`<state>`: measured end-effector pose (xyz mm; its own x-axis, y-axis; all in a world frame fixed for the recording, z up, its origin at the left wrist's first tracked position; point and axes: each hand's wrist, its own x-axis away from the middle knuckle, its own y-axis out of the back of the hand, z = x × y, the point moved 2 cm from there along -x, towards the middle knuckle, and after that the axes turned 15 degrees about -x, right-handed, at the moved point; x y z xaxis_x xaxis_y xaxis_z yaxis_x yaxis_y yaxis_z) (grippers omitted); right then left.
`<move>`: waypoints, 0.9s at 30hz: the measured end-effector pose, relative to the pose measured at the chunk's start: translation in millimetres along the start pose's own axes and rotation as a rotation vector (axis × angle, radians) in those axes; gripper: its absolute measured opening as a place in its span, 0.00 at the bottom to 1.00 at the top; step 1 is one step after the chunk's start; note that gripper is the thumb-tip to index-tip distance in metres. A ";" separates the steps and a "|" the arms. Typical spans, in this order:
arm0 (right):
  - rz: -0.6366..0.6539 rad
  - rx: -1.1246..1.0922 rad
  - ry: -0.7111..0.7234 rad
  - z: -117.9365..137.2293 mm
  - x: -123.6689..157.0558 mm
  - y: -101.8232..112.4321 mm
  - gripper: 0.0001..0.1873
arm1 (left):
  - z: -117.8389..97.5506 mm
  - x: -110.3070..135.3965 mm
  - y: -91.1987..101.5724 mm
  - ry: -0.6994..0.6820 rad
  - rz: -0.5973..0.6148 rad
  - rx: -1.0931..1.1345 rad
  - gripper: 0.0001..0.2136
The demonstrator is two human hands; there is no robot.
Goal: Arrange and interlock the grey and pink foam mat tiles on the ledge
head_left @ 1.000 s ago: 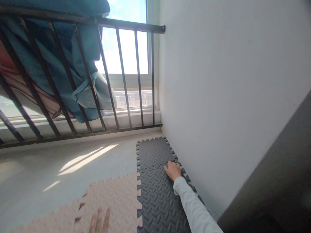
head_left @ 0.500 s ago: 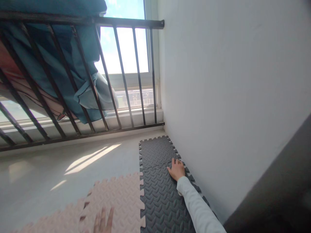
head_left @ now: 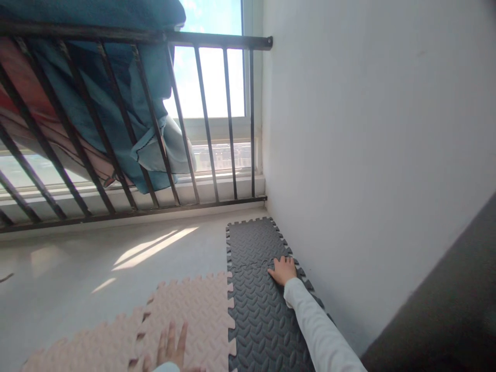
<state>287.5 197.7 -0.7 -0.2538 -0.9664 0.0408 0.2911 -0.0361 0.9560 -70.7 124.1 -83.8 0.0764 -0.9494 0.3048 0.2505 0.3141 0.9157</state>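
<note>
Two dark grey foam puzzle mats lie end to end along the white wall: a far grey mat (head_left: 251, 240) and a near grey mat (head_left: 259, 320). My right hand (head_left: 284, 269), in a white sleeve, presses flat with fingers spread on the seam between them, close to the wall. A pink foam mat (head_left: 194, 310) is locked to the near grey mat's left edge. On the pink mat rests my left hand (head_left: 172, 349), fingers stretched out, at the bottom of the view. Another pink mat (head_left: 89, 346) adjoins it to the left.
A black metal railing (head_left: 155, 119) runs across the back, with blue and reddish bedding (head_left: 116, 108) draped over it before a bright window. The white wall (head_left: 368, 144) closes the right side. Sunlit pale floor (head_left: 96, 258) spreads left of the mats.
The view has shifted slightly; my left hand has slid a little further forward on the pink mat. My right hand stays on the grey seam.
</note>
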 end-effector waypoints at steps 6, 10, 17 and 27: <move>0.084 -0.041 0.151 33.3 6.0 -7.7 0.25 | -7.2 5.9 9.4 0.053 0.039 0.052 0.47; 0.205 -0.177 0.376 75.4 18.2 -34.4 0.27 | -8.7 5.6 7.8 0.058 0.031 0.066 0.48; 0.206 -0.185 0.368 111.4 26.1 -56.0 0.28 | -8.9 9.1 16.2 0.041 0.136 0.031 0.50; 0.221 -0.115 0.399 121.2 35.0 -55.5 0.32 | -11.7 1.5 8.5 0.072 0.147 0.014 0.53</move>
<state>150.7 196.7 -17.1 0.1937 -0.9756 0.1039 0.4043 0.1759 0.8975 -57.1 125.2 -78.6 0.1799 -0.8912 0.4164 0.2184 0.4489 0.8665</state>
